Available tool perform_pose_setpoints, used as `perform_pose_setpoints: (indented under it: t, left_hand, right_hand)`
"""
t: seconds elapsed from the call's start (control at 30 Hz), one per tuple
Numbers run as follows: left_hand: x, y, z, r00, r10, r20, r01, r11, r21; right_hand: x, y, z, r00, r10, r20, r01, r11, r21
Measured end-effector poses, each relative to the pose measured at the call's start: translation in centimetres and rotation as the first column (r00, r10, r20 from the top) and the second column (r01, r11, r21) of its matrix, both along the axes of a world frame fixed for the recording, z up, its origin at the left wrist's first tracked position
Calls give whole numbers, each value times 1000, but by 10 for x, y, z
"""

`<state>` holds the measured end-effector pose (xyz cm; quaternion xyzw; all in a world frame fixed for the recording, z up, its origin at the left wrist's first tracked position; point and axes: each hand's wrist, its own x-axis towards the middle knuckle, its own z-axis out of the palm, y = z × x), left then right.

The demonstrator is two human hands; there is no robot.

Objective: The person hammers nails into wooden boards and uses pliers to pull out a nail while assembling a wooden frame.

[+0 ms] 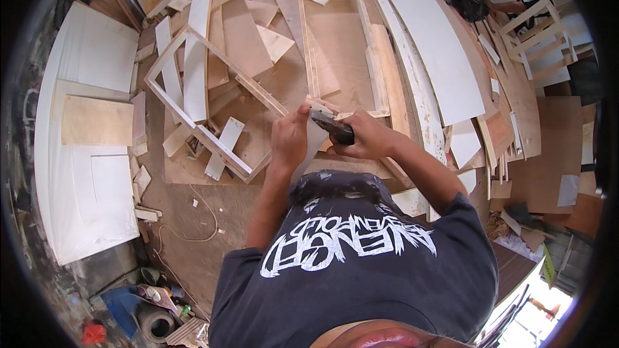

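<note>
My left hand is closed round a narrow whitish board, held up in front of my body with its top end by my thumb. In my right hand is a pair of dark pliers. Their jaws point up and left and meet the upper part of the board; whether they grip anything there is too small to tell. Just beyond my hands, a long rectangular wooden frame lies on the worktable. Another frame with white edges rests tilted to the left.
Loose boards and offcuts cover the table's left part. Long white panels lie to the right. White panels lean at the far left. A thin cable trails over the floor. At the upper right, another person is near a chair-like wooden frame.
</note>
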<state>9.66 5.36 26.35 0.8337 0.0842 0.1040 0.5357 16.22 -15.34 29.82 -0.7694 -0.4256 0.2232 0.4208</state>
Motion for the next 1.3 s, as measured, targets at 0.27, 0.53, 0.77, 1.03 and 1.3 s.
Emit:
perform_pose_setpoints:
  t: [0.27,0.53,0.77,1.03,1.3]
  left_hand:
    - [-11,34,-7,628,-768,-124,485,511,-710]
    - [-11,2,23,751,-658,-56,525,646,-555]
    - [-18,-3,12,838,-546,23,473,703,-531]
    - [-24,5,15,854,-502,136,518,796,-313]
    - [-35,8,3,859,-435,270,503,817,-282]
  right_hand:
    - [-29,-24,3,817,-42,-575,63,998,17]
    - [-54,-45,3,931,-30,-363,94,983,161]
    - [-83,-47,28,544,-7,-839,199,972,121]
    - [-100,-47,30,406,72,-911,282,938,200]
    - [-101,-39,33,411,72,-909,253,948,190]
